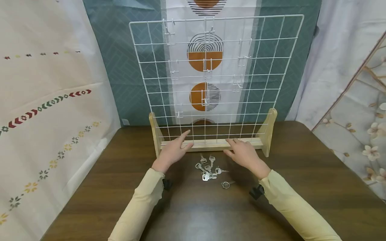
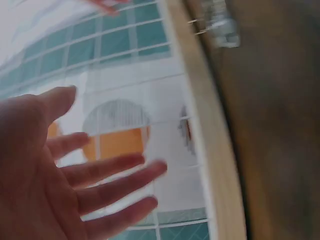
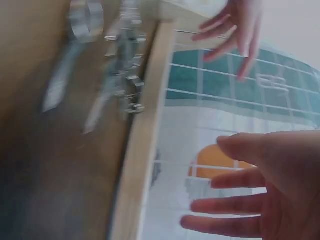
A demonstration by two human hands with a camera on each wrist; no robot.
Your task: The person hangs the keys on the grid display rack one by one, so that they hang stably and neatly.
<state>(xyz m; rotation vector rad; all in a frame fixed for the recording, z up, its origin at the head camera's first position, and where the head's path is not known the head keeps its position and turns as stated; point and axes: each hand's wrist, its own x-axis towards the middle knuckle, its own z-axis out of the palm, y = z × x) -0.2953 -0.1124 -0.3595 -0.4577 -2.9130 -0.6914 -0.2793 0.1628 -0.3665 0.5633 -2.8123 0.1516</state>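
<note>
Holds left hand and right hand out near the base of the grid, with loosely extended, free fingers and nothing grasped in either. Leaves the keys on the table, in a loose, partly overlapping cluster just in front of the base, between the hands; leaves one ringed key apart from the cluster, lower and to the right. Appears to be between grasps, or just short of a first one, judging by free hands and resting keys. Seems to call next for lowering one hand and pinching a single key by its head, without dragging any neighbours along — probably easiest with the ringed key, thanks to the space around it. Cannot confirm any contact between fingertips and grid from the head view. Makes counting the hooks hard, with white on white against the patterned cloth. Gives only blurred, cut-off sights of keys at the top of both wrist views — too smeared for making out teeth. Loses both sleeves past the bottom of the head view.
</note>
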